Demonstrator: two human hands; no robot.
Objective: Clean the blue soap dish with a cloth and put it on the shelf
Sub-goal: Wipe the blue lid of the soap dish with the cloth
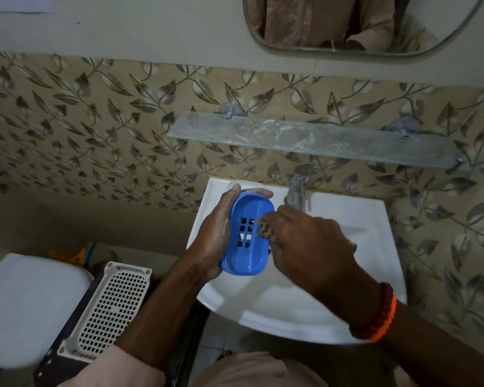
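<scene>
two hands meet over the white sink (291, 297). the left hand (215, 233) cups the blue soap dish (246, 236) from its left side, thumb and fingertips curled round the far rim, tilting it with the slotted inside facing up. the right hand (308, 241) reaches in from the right, its grip pinched on a small brown cloth (266, 229) pressed against the dish's right edge. most of the cloth is hidden under the fingers. the glass shelf (313, 141) hangs above the tap (296, 191).
</scene>
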